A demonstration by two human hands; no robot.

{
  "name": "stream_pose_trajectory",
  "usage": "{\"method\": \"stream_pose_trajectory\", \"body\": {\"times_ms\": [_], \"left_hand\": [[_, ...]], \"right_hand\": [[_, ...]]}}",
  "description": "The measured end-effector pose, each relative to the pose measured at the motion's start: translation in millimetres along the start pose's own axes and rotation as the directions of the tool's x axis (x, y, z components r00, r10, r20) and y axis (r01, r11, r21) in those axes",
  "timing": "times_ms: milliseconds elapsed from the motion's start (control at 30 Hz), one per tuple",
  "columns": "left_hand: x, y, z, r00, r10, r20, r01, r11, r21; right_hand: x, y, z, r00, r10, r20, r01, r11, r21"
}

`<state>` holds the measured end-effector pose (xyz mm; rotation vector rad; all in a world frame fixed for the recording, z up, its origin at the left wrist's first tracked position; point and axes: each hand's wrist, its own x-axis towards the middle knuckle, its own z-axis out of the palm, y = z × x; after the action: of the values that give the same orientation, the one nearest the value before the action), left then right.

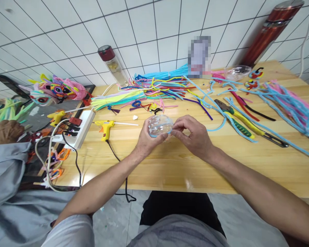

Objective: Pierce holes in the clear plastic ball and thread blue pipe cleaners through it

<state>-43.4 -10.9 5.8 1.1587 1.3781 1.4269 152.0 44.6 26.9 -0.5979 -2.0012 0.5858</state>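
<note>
A clear plastic ball with some blue along its lower edge is cupped in my left hand, the thumb lying across its near side. My right hand pinches at the ball's right edge; whatever its fingertips hold there is too small to make out. Left of the hands, a yellow hot glue gun with a white glue stick lies on the wooden table. Just beyond the ball is a small yellow, red and black pipe-cleaner piece.
Bundled pipe cleaners stretch along the back. Yellow-green pliers and loose blue stems lie to the right. A power strip with cables stands at left, near a co-worker's hand. A glass bottle and red thermos stand by the wall.
</note>
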Motion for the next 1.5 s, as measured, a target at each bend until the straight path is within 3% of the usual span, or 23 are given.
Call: {"method": "stream_pose_trajectory", "body": {"times_ms": [200, 433, 767, 967, 1500], "left_hand": [[-0.6, 0.9, 0.7, 1.000, -0.005, -0.011, 0.005, 1.000, 0.012], [0.1, 2.4, -0.3, 1.000, -0.008, 0.017, 0.009, 1.000, -0.002], [-0.2, 0.3, 1.4, 1.000, 0.013, -0.005, -0.013, 1.000, 0.019], [0.3, 3.0, 0.4, 1.000, -0.020, 0.006, 0.020, 1.000, 0.012], [-0.5, 0.3, 1.4, 1.000, 0.026, -0.008, -0.026, 0.999, 0.036]], "right_hand": [[0.1, -0.7, 2.4, 1.000, 0.008, -0.026, -0.007, 1.000, 0.008], [1.5, 0.1, -2.3, 0.996, 0.086, 0.029, -0.088, 0.995, 0.046], [0.1, -1.9, 2.7, 0.992, 0.122, -0.014, -0.122, 0.992, 0.021], [-0.1, 1.8, 0.7, 0.996, 0.089, 0.027, -0.090, 0.994, 0.061], [0.0, 0.6, 2.7, 0.991, 0.136, 0.011, -0.137, 0.987, 0.083]]}}
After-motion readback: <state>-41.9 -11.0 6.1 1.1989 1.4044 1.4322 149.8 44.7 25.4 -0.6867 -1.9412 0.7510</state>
